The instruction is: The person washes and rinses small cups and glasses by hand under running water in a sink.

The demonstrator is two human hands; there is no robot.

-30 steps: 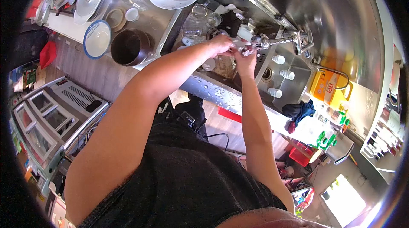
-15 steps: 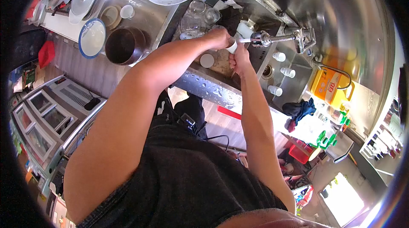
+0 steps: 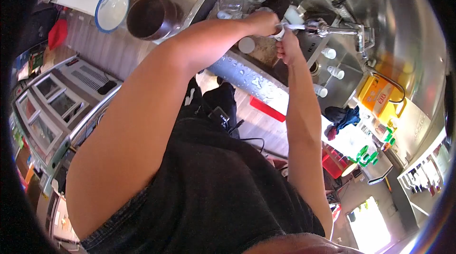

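Under the metal faucet (image 3: pixel 317 27), my left hand (image 3: pixel 264 23) and my right hand (image 3: pixel 289 46) meet at a small white cup (image 3: pixel 280 32). Both are closed around it, the left from the far left side and the right from the near right side. A white stream of water (image 3: pixel 297 26) runs from the spout onto the cup. Fingers hide much of the cup. Another white cup (image 3: pixel 246 45) stands in the sink just below my left wrist. Beyond my hands sit clear glasses (image 3: pixel 232 0) and a white container (image 3: pixel 294 15).
Three white cups (image 3: pixel 336 72) lie on the steel surface right of the sink. A yellow jug (image 3: pixel 380 93) stands farther right, near a dark cloth (image 3: pixel 342 117). To the left are a dark brown pot (image 3: pixel 151 18) and a blue-rimmed bowl (image 3: pixel 112 10).
The camera view has shifted, so the sink and counter appear farther right and slightly higher. The cup has tilted between my hands, which stay closed on it at the water stream.
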